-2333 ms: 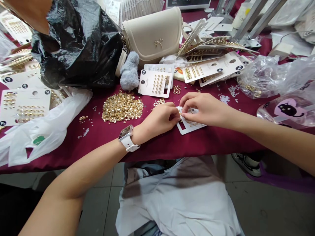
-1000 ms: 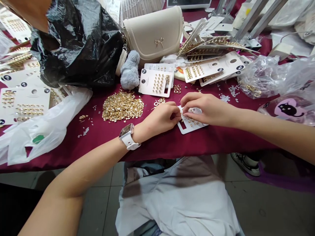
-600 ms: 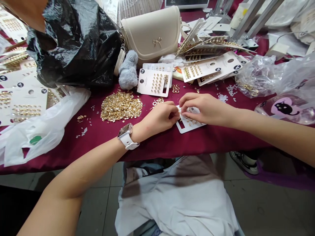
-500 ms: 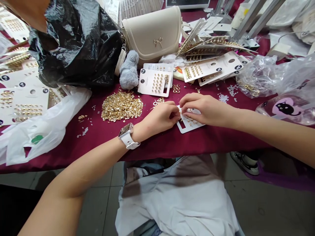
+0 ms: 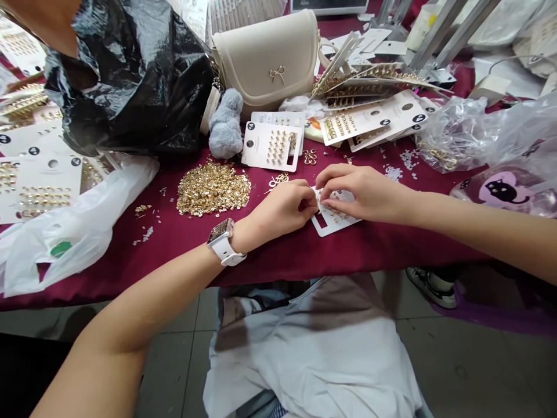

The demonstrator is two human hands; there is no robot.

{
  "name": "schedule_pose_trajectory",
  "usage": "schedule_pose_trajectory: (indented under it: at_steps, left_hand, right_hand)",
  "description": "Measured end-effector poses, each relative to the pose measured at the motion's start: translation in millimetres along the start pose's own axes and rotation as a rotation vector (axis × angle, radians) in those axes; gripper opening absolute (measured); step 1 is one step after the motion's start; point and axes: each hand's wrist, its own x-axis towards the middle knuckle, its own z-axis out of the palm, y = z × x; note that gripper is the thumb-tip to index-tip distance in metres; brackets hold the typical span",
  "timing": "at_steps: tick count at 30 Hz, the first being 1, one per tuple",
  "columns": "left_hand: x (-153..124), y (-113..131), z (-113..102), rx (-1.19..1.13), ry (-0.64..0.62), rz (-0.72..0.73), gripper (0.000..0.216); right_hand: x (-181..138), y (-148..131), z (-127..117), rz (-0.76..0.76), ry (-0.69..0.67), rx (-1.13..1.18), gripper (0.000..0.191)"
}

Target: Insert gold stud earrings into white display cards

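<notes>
Lying on the counter [image 5: 278,258], near its front edge, between the left hand [image 5: 282,209] and right hand [image 5: 365,194]: a white earring card [image 5: 335,223]. Showing gold studs [image 5: 333,215] in rows on its lower half; upper half hiding behind fingers, so not reading how much is on there. Sitting just above it: a stud-filled card [image 5: 272,146], with more filled cards [image 5: 374,119] fanning out to the right. Remaining on the maroon cloth: a loose gold pile [image 5: 213,188] left of the hands, plus a few gold hoops [image 5: 310,157]. Left hand curling closed, fingertips meeting the card's left edge, forearm coming in from lower left, white-strap watch [image 5: 221,241] sitting on the wrist. Right hand closing to a pinch over the card's top, arm reaching in from the right. Gripping something small there with both; exact item hidden, cannot tell.
</notes>
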Motion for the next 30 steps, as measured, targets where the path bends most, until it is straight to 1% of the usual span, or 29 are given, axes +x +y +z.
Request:
schedule_pose_trajectory:
  at_steps: [2, 4, 7, 10, 15, 20, 27, 30]
  left_hand:
    - [0, 0, 0, 0.001, -0.005, -0.001, 0.011]
    - [0, 0, -1, 0.0, -0.01, -0.004, 0.011]
    - [0, 0, -2, -0.002, -0.001, 0.001, 0.011]
    - [-1, 0, -1, -0.007, 0.005, 0.008, 0.012]
    - [-1, -1, -1, -0.006, -0.002, 0.008, 0.011]
    - [0, -1, -2, -0.008, -0.011, -0.002, 0.01]
    - [0, 0, -2, 0.006, -0.021, -0.013, 0.01]
    - [0, 0, -1, 0.001, -0.012, -0.005, 0.011]
  right_hand:
    - [-1, 2, -1, -0.038, 0.003, 0.001, 0.015]
    - [-1, 1, 0, -0.024, 0.0, 0.005, 0.016]
    - [0, -3, 1, 0.078, -0.017, -0.002, 0.017]
    - [5, -7, 1, 0.193, -0.06, -0.017, 0.014]
    - [16, -17, -6, 0.291, -0.138, -0.124, 0.011]
    - [20, -23, -8, 0.3, -0.194, -0.195, 0.009]
    - [18, -17, -4, 0.249, -0.168, -0.202, 0.01]
    - [20, -20, -2, 0.321, -0.166, -0.199, 0.01]
